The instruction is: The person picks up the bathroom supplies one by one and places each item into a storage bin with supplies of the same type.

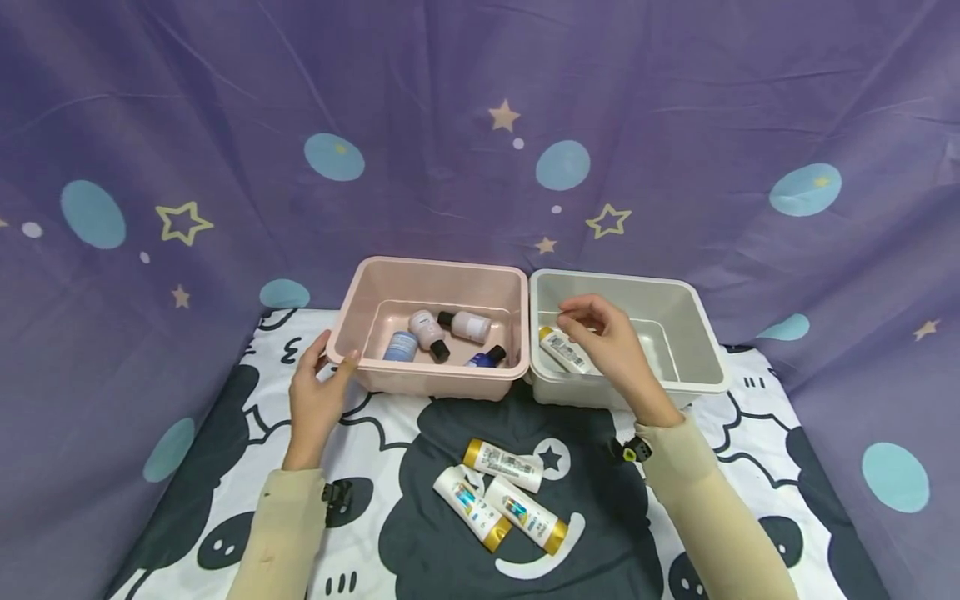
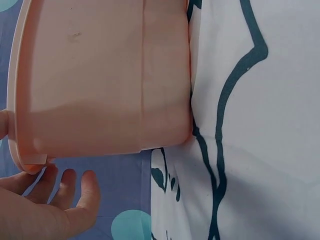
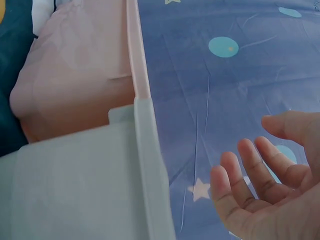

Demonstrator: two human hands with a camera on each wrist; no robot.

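My left hand (image 1: 315,404) holds the pink plastic bin (image 1: 431,383) at its front left corner. In the left wrist view the thumb lies on the rim and the fingers curl beneath it. Above the grey plastic bin (image 1: 573,393) hovers my right hand (image 1: 622,354), empty, its fingers loosely bent and apart in the right wrist view. Just below that hand, inside the grey bin, lies a white tube with a gold cap (image 1: 564,352). Several small bottles lie in the pink bin, including a pale pink bottle with a black cap (image 1: 426,329) and a blue one (image 1: 401,346).
Three white tubes with gold caps lie close together on the patterned cloth in front of the bins: one upper tube (image 1: 506,465), one left tube (image 1: 468,504) and one right tube (image 1: 525,510). The bins stand side by side against a purple curtain (image 1: 450,183).
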